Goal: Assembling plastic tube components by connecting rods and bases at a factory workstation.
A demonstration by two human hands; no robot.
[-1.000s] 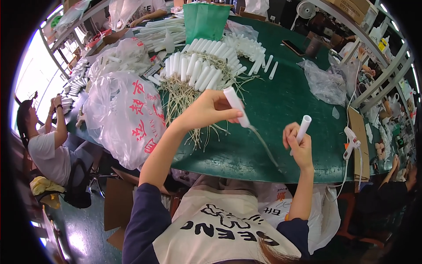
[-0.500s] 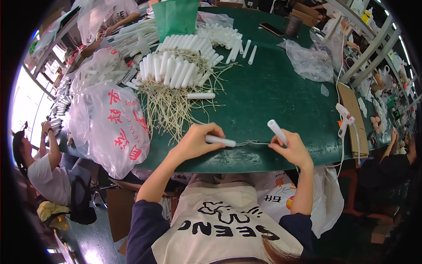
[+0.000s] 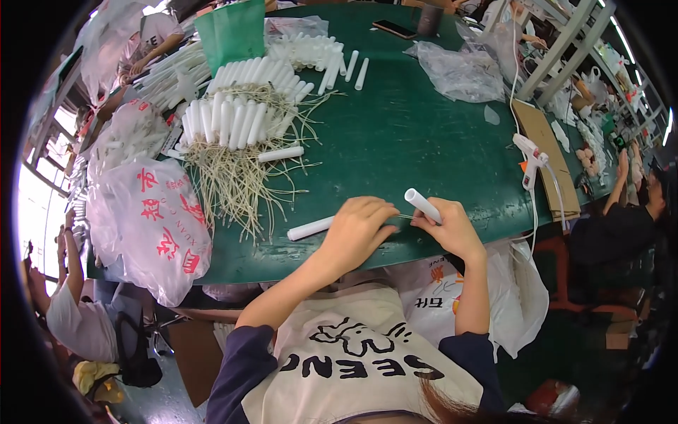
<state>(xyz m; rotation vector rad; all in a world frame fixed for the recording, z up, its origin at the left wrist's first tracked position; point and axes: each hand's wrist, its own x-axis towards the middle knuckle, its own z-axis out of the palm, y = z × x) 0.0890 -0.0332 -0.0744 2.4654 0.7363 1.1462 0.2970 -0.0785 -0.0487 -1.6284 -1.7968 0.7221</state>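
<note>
In my right hand [image 3: 455, 230] is a white plastic tube [image 3: 424, 206], tilted with its open end up and to the left. That hand's thumb and finger also pinch a thin pale wire [image 3: 405, 216]. The wire runs across to the fingers of my left hand [image 3: 359, 232], which are bent toward it; their exact grip is partly hidden. A second white tube [image 3: 311, 228] lies on the table beside my left hand, its right end covered by the hand.
A pile of white tubes [image 3: 226, 121] with trailing wires [image 3: 244, 187] lies left on the green table [image 3: 395, 127]. Plastic bags [image 3: 152, 226] stand at the left edge. A hot glue gun [image 3: 530, 159] and cardboard [image 3: 544, 159] are at the right. Behind are a phone [image 3: 394, 28] and a green bag [image 3: 229, 35].
My left hand has let go of the tube it held, which lies on the table now. That hand has moved right to the wire near my right hand. The whole view has shifted.
</note>
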